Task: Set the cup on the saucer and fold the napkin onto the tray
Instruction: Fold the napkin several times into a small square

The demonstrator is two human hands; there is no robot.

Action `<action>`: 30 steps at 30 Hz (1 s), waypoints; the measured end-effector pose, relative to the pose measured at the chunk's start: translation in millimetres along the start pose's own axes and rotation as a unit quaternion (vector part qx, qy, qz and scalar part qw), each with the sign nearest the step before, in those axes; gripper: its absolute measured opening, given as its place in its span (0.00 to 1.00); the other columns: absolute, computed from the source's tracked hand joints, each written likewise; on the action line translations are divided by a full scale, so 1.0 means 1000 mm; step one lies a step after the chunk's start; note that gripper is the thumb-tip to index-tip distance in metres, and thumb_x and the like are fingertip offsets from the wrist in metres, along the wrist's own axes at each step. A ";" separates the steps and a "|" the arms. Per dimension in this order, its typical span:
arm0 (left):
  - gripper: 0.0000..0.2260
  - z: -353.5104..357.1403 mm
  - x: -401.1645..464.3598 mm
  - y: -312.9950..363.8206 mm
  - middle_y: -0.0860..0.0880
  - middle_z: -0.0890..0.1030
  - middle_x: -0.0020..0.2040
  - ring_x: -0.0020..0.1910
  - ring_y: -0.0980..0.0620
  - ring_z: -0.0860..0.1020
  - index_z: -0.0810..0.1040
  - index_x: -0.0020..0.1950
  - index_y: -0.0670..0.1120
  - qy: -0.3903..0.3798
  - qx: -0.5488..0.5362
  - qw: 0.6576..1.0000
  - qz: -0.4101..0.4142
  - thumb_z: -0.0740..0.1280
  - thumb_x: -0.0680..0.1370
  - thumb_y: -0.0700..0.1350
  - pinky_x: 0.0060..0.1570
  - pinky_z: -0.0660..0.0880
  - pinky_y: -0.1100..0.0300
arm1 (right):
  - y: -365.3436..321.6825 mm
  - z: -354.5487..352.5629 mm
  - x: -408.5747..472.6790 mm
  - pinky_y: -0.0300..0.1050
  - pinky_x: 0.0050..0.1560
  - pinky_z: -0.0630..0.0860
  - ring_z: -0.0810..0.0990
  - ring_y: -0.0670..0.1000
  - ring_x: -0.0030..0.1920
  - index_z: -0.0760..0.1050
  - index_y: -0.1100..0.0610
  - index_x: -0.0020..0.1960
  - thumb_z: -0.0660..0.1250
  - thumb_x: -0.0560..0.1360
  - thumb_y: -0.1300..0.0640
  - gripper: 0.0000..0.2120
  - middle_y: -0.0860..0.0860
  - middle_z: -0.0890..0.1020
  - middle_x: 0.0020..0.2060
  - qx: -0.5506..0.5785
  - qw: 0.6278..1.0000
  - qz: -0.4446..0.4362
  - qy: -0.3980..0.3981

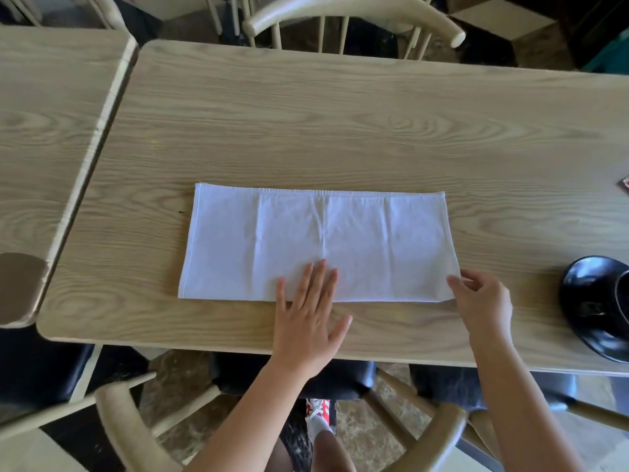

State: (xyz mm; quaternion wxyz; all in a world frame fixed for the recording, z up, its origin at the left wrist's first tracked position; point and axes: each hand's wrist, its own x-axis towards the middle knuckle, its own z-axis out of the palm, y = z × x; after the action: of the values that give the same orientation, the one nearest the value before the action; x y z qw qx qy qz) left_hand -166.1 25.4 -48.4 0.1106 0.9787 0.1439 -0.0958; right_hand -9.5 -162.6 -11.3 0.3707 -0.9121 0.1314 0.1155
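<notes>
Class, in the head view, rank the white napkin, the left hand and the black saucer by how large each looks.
1. white napkin
2. and 3. left hand and black saucer: unsure, since the frame edge cuts the saucer off.

We found no legible text, label, brand, number or sign on any surface. The napkin [320, 245] was plain white and the table [340, 124] bore only wood grain. A small red-edged item [623, 183] at the right edge was too cropped to read.
</notes>
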 end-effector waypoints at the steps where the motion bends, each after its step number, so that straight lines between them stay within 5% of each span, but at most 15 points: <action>1: 0.31 0.000 0.000 0.000 0.48 0.48 0.77 0.76 0.45 0.48 0.47 0.76 0.48 -0.001 0.000 1.000 0.002 0.41 0.78 0.63 0.70 0.43 0.40 | -0.003 -0.002 0.000 0.42 0.43 0.68 0.77 0.51 0.42 0.79 0.58 0.53 0.66 0.72 0.58 0.11 0.49 0.82 0.40 0.035 0.999 0.011 -0.010; 5: 0.31 -0.001 0.000 -0.001 0.48 0.47 0.77 0.76 0.45 0.47 0.47 0.76 0.48 -0.016 -0.018 1.000 0.004 0.40 0.77 0.64 0.70 0.40 0.42 | -0.026 -0.012 -0.010 0.33 0.34 0.71 0.76 0.41 0.32 0.81 0.57 0.47 0.67 0.72 0.61 0.06 0.45 0.80 0.33 0.159 0.987 -0.004 -0.036; 10: 0.31 -0.010 0.001 0.003 0.52 0.36 0.76 0.73 0.53 0.32 0.38 0.74 0.52 -0.058 -0.072 0.996 -0.007 0.39 0.76 0.63 0.70 0.29 0.44 | -0.075 -0.018 -0.032 0.24 0.31 0.68 0.76 0.34 0.31 0.81 0.51 0.40 0.67 0.72 0.61 0.07 0.40 0.82 0.29 0.241 0.964 -0.084 -0.071; 13: 0.25 -0.026 0.006 -0.001 0.55 0.40 0.77 0.72 0.61 0.34 0.47 0.76 0.53 -0.077 -0.236 0.969 -0.014 0.43 0.80 0.58 0.70 0.31 0.54 | -0.107 -0.009 -0.049 0.26 0.35 0.71 0.78 0.37 0.33 0.80 0.50 0.37 0.68 0.71 0.61 0.08 0.39 0.83 0.30 0.245 0.953 -0.139 -0.115; 15: 0.21 -0.053 0.016 -0.015 0.57 0.54 0.76 0.73 0.63 0.49 0.62 0.73 0.52 -0.047 -0.437 0.895 -0.075 0.48 0.81 0.55 0.72 0.45 0.62 | -0.125 0.005 -0.061 0.30 0.38 0.72 0.79 0.39 0.35 0.80 0.49 0.36 0.69 0.71 0.60 0.08 0.40 0.83 0.31 0.221 0.949 -0.175 -0.140; 17: 0.20 -0.088 0.037 -0.037 0.52 0.70 0.70 0.66 0.57 0.69 0.72 0.65 0.48 -0.023 -0.629 0.759 -0.167 0.49 0.81 0.55 0.68 0.63 0.58 | -0.140 0.023 -0.075 0.33 0.39 0.74 0.79 0.41 0.35 0.79 0.49 0.36 0.69 0.70 0.59 0.07 0.41 0.83 0.31 0.189 0.948 -0.204 -0.156; 19: 0.22 -0.116 0.063 -0.066 0.46 0.82 0.55 0.51 0.51 0.81 0.77 0.56 0.44 -0.049 -0.750 0.625 -0.209 0.51 0.80 0.57 0.54 0.77 0.55 | -0.151 0.045 -0.091 0.30 0.38 0.72 0.77 0.40 0.33 0.78 0.48 0.36 0.69 0.70 0.58 0.07 0.41 0.82 0.30 0.142 0.947 -0.234 -0.168; 20: 0.21 -0.128 0.074 -0.079 0.47 0.84 0.46 0.44 0.51 0.82 0.79 0.51 0.44 -0.051 -0.767 0.601 -0.216 0.55 0.79 0.57 0.46 0.79 0.57 | -0.154 0.057 -0.101 0.30 0.38 0.72 0.77 0.40 0.33 0.78 0.47 0.37 0.69 0.70 0.58 0.07 0.41 0.81 0.30 0.115 0.946 -0.247 -0.177; 25: 0.06 -0.141 0.094 -0.126 0.50 0.77 0.35 0.28 0.61 0.77 0.77 0.39 0.48 -0.001 -0.630 0.747 -0.210 0.67 0.75 0.41 0.30 0.75 0.68 | -0.159 0.109 -0.145 0.53 0.53 0.73 0.76 0.43 0.35 0.80 0.52 0.45 0.68 0.71 0.56 0.04 0.42 0.78 0.31 0.041 0.940 -0.266 -0.211; 30: 0.09 -0.140 0.087 -0.168 0.56 0.79 0.25 0.23 0.64 0.75 0.79 0.36 0.52 0.042 -0.532 0.820 -0.208 0.69 0.73 0.39 0.27 0.74 0.72 | -0.165 0.139 -0.165 0.47 0.54 0.63 0.75 0.44 0.35 0.79 0.51 0.46 0.67 0.72 0.54 0.05 0.44 0.78 0.32 0.006 0.934 -0.313 -0.174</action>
State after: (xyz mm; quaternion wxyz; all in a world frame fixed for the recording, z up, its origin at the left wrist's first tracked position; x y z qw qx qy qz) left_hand -113.6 239.4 34.8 0.5851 0.7178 0.3771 0.0156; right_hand -126.5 75.6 49.1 0.4109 -0.8704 -0.2263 0.1496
